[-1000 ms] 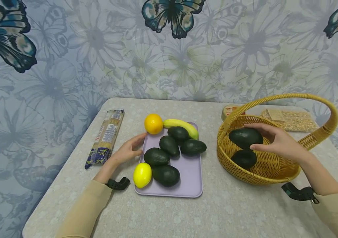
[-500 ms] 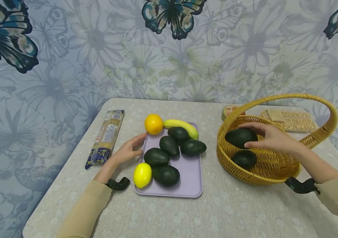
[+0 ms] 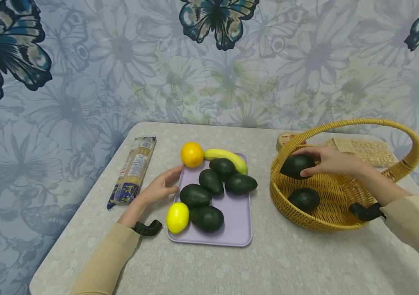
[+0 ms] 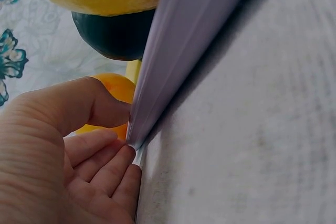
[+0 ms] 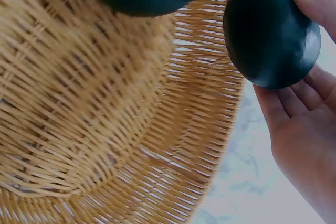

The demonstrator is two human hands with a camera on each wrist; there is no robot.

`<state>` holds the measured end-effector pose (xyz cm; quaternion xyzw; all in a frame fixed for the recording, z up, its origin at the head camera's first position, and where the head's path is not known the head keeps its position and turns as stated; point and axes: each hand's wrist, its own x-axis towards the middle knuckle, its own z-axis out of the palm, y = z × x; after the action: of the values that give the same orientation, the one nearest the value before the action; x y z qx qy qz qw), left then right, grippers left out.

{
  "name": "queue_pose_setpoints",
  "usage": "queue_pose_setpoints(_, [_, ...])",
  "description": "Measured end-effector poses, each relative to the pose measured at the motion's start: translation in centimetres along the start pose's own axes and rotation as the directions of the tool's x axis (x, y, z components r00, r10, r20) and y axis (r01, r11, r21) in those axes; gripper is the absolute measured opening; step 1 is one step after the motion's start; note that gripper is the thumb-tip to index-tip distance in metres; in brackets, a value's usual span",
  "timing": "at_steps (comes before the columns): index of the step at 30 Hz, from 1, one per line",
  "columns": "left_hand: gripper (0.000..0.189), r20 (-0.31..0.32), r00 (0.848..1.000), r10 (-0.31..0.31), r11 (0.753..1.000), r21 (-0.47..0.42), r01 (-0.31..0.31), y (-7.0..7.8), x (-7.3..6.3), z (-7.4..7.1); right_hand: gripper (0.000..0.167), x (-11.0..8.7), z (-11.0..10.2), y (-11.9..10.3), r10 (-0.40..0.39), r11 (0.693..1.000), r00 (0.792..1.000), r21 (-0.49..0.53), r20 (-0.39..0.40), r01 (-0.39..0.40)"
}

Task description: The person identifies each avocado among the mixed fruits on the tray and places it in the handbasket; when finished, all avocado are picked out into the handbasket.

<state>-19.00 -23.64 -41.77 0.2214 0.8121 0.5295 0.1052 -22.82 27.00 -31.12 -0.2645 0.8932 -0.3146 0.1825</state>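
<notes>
In the head view my right hand [image 3: 336,162] grips a dark green avocado [image 3: 295,167] between thumb and fingers, over the far left part of a wicker basket [image 3: 336,196]. Lower in that basket lies another avocado [image 3: 304,200]. The right wrist view shows the gripped avocado [image 5: 270,32] near the basket's rim. My left hand [image 3: 160,187] rests at the left edge of a lilac tray [image 3: 237,223], its thumb touching the rim in the left wrist view. Several avocados [image 3: 206,218], a lemon [image 3: 178,218] and a banana [image 3: 222,154] lie on the tray, with an orange [image 3: 192,155] at its far left corner.
A long, clear-and-blue food packet [image 3: 132,172] lies left of the tray. Behind the basket are a round tin [image 3: 285,140] and a bag of pale grains [image 3: 368,152]. The basket's tall handle [image 3: 360,122] arches above my right forearm. A patterned wall stands behind the table.
My right hand, holding the avocado, has moved left and slightly toward the far side of the basket, away from the other avocado. My left hand stays at the tray edge.
</notes>
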Motion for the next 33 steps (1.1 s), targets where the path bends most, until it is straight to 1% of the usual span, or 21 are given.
queue_pose_setpoints(2, [0.065,0.006,1.000,-0.009,1.000,0.014,0.009,0.5,-0.1,0.1,0.060,0.4,0.4,0.6,-0.006,1.000,0.999,0.012,0.035,0.006])
queue_pose_setpoints(3, [0.065,0.006,1.000,-0.013,1.000,0.019,0.013,0.5,-0.1,0.1,0.060,0.6,0.5,0.8,-0.017,1.000,0.999,0.013,0.049,0.017])
queue_pose_setpoints(7, [0.066,-0.006,1.000,-0.021,1.000,0.022,0.021,-0.8,0.1,0.1,0.060,1.3,1.3,1.4,-0.058,0.998,0.994,-0.010,0.096,0.059])
queue_pose_setpoints(10, [0.068,-0.015,1.000,-0.027,0.999,0.028,0.027,-2.2,0.3,0.1,0.061,1.6,1.9,1.7,-0.063,0.998,0.989,-0.016,0.133,0.066])
queue_pose_setpoints(14, [0.068,-0.019,0.999,-0.026,0.999,0.033,0.027,-2.7,0.4,0.0,0.063,1.9,2.4,1.7,-0.057,0.998,0.983,0.008,0.172,0.057])
queue_pose_setpoints(16, [0.069,-0.018,1.000,-0.022,0.999,0.030,0.022,-2.8,0.4,-0.1,0.064,2.0,2.7,1.8,-0.048,0.999,0.981,0.019,0.188,0.045])
queue_pose_setpoints(19, [0.069,-0.019,0.999,-0.031,0.999,0.030,0.031,-2.9,0.4,-0.1,0.066,2.2,3.0,1.9,-0.029,0.999,0.977,0.035,0.212,0.022])
queue_pose_setpoints(22, [0.068,-0.014,1.000,-0.024,0.999,0.034,0.025,-2.9,0.5,-0.2,0.067,2.3,3.2,2.1,-0.024,0.999,0.972,0.033,0.232,0.017])
queue_pose_setpoints(26, [0.068,-0.016,0.999,-0.030,0.999,0.037,0.031,-2.7,0.5,-0.1,0.068,2.3,3.2,2.1,-0.023,1.000,0.971,0.015,0.239,0.020])
queue_pose_setpoints(28, [0.068,-0.017,0.999,-0.035,0.999,0.031,0.035,-2.2,0.5,-0.1,0.069,2.1,2.9,1.8,-0.020,1.000,0.971,0.012,0.238,0.018])
queue_pose_setpoints(33, [0.066,-0.004,0.999,-0.040,0.999,0.014,0.040,0.0,0.1,0.1,0.073,1.5,1.5,0.9,-0.007,0.999,0.975,0.034,0.224,-0.001])
